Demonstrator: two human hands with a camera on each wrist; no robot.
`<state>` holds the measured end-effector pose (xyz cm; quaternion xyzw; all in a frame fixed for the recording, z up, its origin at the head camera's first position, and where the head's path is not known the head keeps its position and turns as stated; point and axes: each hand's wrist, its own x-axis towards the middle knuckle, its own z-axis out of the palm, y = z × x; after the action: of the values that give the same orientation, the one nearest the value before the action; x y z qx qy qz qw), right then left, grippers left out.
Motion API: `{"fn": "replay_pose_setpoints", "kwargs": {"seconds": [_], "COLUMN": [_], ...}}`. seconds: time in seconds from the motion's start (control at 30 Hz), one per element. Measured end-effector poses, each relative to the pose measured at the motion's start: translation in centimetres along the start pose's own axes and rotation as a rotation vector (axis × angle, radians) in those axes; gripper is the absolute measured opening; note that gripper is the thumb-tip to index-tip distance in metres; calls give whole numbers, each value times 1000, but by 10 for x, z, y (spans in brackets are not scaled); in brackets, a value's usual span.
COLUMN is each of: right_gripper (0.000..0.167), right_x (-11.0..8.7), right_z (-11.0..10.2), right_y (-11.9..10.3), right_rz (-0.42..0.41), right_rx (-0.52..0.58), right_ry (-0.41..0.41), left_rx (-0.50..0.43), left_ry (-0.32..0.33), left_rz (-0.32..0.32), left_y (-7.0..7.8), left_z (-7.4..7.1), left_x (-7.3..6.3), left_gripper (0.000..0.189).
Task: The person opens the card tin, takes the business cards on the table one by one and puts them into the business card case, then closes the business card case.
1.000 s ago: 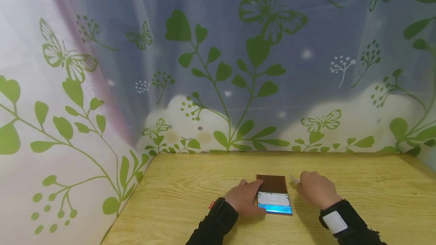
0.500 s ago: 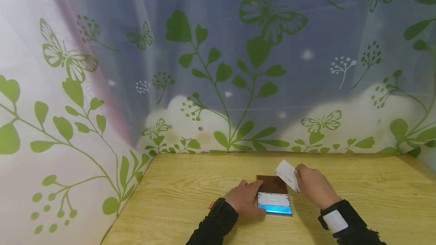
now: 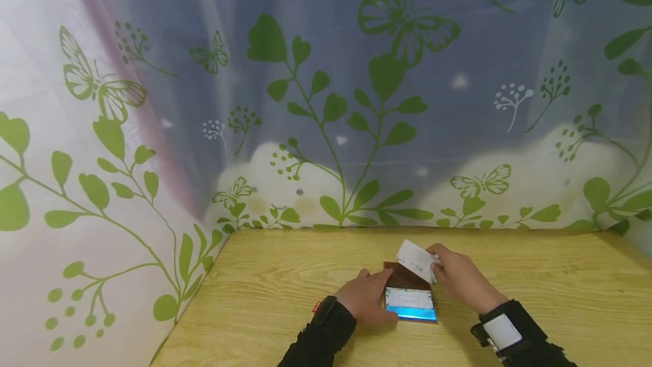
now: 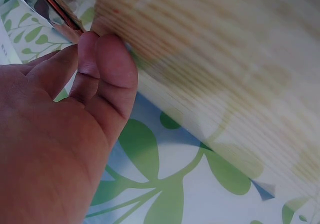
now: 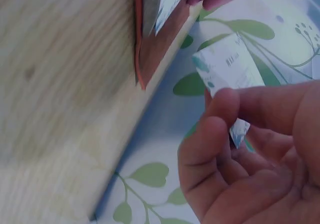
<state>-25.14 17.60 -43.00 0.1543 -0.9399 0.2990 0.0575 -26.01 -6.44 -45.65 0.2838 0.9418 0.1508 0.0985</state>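
Observation:
A flat brown card holder [image 3: 399, 278] lies on the wooden table. Its lower half shows a white leaf-bordered card [image 3: 409, 300] above a shiny blue strip [image 3: 416, 314]. My left hand [image 3: 365, 299] rests along the holder's left side, index finger at the upper left and thumb by the lower corner. Between thumb and fingers, my right hand [image 3: 464, 276] pinches a small white printed card [image 3: 417, 260], tilted over the holder's top right. The right wrist view shows that card's printed face, partly covered by my fingers. In the left wrist view, my left fingertips [image 4: 116, 58] are close to the holder's edge.
Yellow wood-grain table [image 3: 560, 293] surrounds the holder. Behind it hangs a curtain [image 3: 326, 101] with green leaves and butterflies, meeting the table's back edge; a similar sheet [image 3: 102, 197] runs along the left.
My right hand has turned and moved left, bringing the card from edge-on beside the holder to over its upper part, face showing. My left hand and the holder stay put.

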Motion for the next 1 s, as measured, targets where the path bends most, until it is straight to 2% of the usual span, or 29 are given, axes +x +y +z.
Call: {"fn": "replay_pose_setpoints", "kwargs": {"seconds": [0.23, 0.4, 1.0], "right_gripper": [22, 24, 26], "right_x": [-1, -1, 0], "right_z": [6, 11, 18], "right_y": [-1, 0, 0], "right_rz": [-66, -31, -45], "right_rx": [17, 35, 12], "right_ry": [-127, -180, -248], "left_rx": [-52, -31, -40], "left_ry": [0, -3, -17], "left_rz": [-37, -39, -56], "left_y": [0, 1, 1], "left_z": [0, 0, 1], "left_x": [0, 0, 0], "left_gripper": [106, 106, 103]}}
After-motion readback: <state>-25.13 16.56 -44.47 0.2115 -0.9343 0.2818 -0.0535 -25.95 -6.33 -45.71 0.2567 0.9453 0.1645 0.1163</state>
